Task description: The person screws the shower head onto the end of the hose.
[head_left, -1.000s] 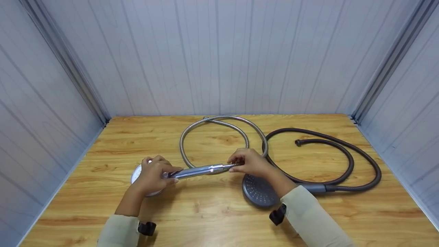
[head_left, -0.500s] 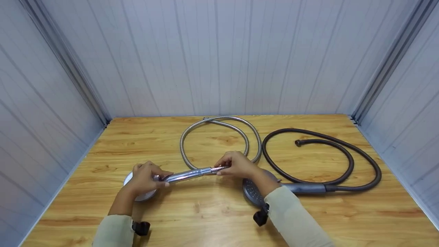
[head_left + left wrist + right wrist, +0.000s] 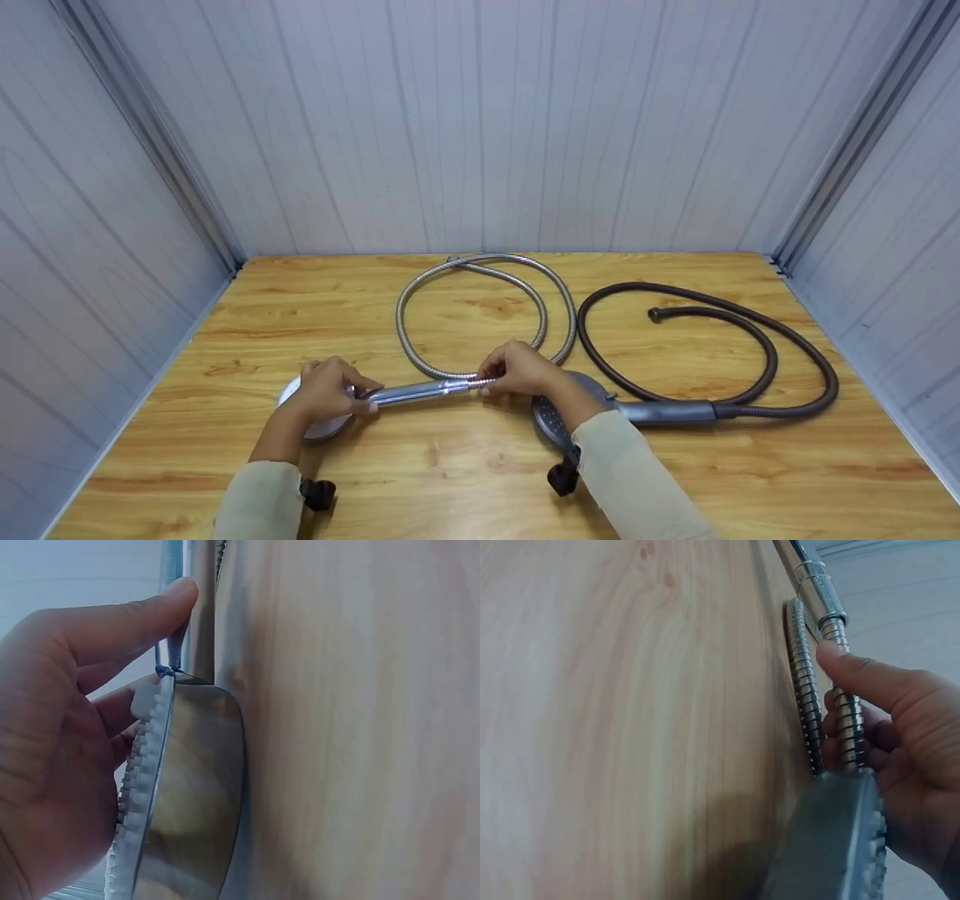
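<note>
A chrome shower head lies low over the wooden table at the left, its white spray face turned toward my left palm. My left hand holds it at the neck, thumb on the handle, as the left wrist view shows; the chrome rim is close to the wood. My right hand pinches the silver ribbed hose just behind the chrome connector at the handle's end. The rest of this hose loops behind the hands. Beneath my right wrist is a dark grey shower head, partly hidden by the forearm.
The dark shower head's handle runs right into a dark hose coiled on the right side of the wooden table. Its free end nut lies inside the coil. Pale panel walls enclose the back and sides.
Both hands have shifted left and toward me with the chrome shower head, lowering it nearer the table. The silver hose loop has drawn left, off the dark hose. The dark shower head stays put.
</note>
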Action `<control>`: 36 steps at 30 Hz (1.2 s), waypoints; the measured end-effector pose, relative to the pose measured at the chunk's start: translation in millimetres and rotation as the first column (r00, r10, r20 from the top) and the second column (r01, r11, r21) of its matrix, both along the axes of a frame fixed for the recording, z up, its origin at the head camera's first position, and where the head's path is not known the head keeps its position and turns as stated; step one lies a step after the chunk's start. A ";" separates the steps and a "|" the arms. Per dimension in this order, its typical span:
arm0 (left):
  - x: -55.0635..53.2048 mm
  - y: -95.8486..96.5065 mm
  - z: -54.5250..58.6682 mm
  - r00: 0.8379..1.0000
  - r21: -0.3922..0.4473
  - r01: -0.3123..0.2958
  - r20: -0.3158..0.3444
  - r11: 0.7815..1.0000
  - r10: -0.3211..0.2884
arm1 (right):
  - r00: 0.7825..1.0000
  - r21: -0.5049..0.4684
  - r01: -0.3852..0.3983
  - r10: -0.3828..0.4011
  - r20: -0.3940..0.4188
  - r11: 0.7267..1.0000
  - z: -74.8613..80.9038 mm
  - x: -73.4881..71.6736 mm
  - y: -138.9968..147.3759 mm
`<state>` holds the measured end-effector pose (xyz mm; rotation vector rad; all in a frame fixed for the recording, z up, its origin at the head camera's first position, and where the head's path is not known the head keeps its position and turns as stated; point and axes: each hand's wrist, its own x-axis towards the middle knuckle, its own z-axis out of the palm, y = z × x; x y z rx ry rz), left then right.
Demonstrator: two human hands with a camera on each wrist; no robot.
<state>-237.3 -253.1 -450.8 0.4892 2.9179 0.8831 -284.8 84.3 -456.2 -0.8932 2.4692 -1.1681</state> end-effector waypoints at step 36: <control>10.0 20.9 21.2 0.987 -0.030 -0.031 -0.161 0.999 0.025 | 0.942 -0.101 0.082 -0.110 -0.318 0.992 19.5 38.6 25.4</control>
